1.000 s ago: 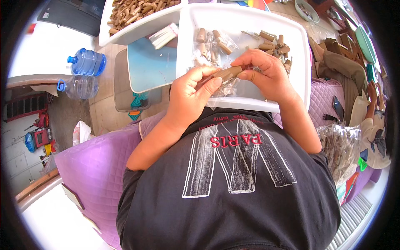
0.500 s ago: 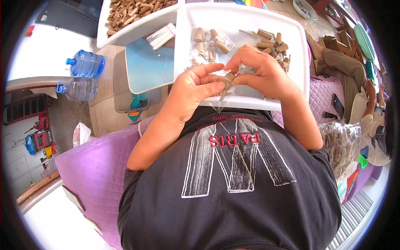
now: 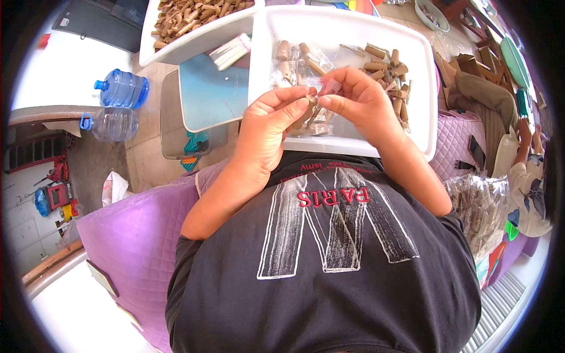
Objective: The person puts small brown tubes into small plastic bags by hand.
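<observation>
While red lettering (image 3: 334,198) crosses black shirt (image 3: 329,306), left hand (image 3: 268,122) and right hand (image 3: 360,106) each have grip clamped on clear bag (image 3: 329,86).

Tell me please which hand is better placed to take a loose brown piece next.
Probably the right hand, nearer the loose brown pieces at the right of the white tray. The left hand is farther across. Both pinch a clear bag.

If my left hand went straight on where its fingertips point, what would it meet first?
Most likely your bare right hand, which faces your bare left hand across the thin, clear plastic bag pinched there; depth is hard to judge.
</observation>
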Action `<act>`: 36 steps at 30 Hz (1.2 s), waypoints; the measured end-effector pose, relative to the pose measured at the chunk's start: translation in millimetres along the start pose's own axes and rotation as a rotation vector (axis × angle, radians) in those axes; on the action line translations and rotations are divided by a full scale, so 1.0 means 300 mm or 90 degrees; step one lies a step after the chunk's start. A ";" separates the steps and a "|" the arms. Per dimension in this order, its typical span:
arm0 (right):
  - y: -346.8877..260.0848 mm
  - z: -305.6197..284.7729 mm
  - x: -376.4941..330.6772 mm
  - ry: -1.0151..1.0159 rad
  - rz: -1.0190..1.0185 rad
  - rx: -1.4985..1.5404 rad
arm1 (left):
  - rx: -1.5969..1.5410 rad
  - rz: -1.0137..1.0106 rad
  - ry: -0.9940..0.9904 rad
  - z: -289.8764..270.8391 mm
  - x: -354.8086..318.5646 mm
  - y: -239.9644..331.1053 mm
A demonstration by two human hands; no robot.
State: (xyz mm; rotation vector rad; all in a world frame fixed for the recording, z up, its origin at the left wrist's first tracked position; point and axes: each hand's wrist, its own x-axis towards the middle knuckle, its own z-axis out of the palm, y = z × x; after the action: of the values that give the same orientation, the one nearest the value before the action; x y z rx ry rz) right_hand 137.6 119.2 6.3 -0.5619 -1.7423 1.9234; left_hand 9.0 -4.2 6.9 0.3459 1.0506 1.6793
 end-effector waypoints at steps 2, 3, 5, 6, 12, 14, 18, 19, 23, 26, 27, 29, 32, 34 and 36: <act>0.010 0.009 -0.006 -0.016 0.028 0.008 | -0.020 -0.004 0.009 -0.006 -0.003 -0.005; 0.010 0.004 -0.004 -0.017 0.028 0.008 | -0.021 -0.003 0.010 -0.004 -0.003 -0.001; 0.011 -0.013 0.000 -0.028 0.051 -0.077 | 0.065 0.042 0.017 0.004 0.000 0.009; 0.007 -0.013 0.001 -0.029 0.051 -0.077 | 0.065 0.043 0.017 0.000 0.001 0.010; -0.064 0.008 0.014 0.102 -0.111 -0.358 | 0.109 0.045 0.034 0.008 0.002 0.009; -0.073 0.018 0.022 0.108 -0.422 -0.532 | 0.144 0.099 0.023 0.007 0.002 -0.002; -0.040 0.052 0.046 0.084 -0.483 -0.555 | 0.192 0.128 0.016 0.019 -0.008 -0.016; -0.033 0.057 0.045 0.084 -0.483 -0.554 | 0.209 0.129 0.021 0.016 -0.008 -0.022; -0.008 0.072 0.039 0.110 -0.373 -0.448 | 0.261 0.130 0.015 0.017 -0.012 -0.027; 0.025 0.062 0.041 0.146 -0.309 -0.347 | 0.290 0.166 0.021 0.046 -0.021 -0.031; 0.034 0.054 0.049 0.168 -0.295 -0.313 | 0.291 0.167 0.021 0.042 -0.020 -0.032; 0.037 0.026 0.060 0.245 -0.136 -0.037 | 0.317 0.193 0.026 0.025 -0.019 -0.035; 0.002 -0.034 0.097 0.358 -0.083 0.239 | 0.224 0.193 0.035 0.004 -0.014 -0.020; 0.004 -0.074 0.078 0.379 -0.049 0.304 | 0.212 0.208 0.043 -0.015 -0.005 -0.015; 0.021 -0.089 0.041 0.193 0.027 0.234 | 0.203 0.212 0.052 -0.019 -0.003 -0.004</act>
State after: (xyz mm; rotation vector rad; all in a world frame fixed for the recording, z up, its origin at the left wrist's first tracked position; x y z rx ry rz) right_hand 143.3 147.4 -2.5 -0.7111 -1.1659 2.0007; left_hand 6.1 -7.7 3.0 0.6956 1.3847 1.8287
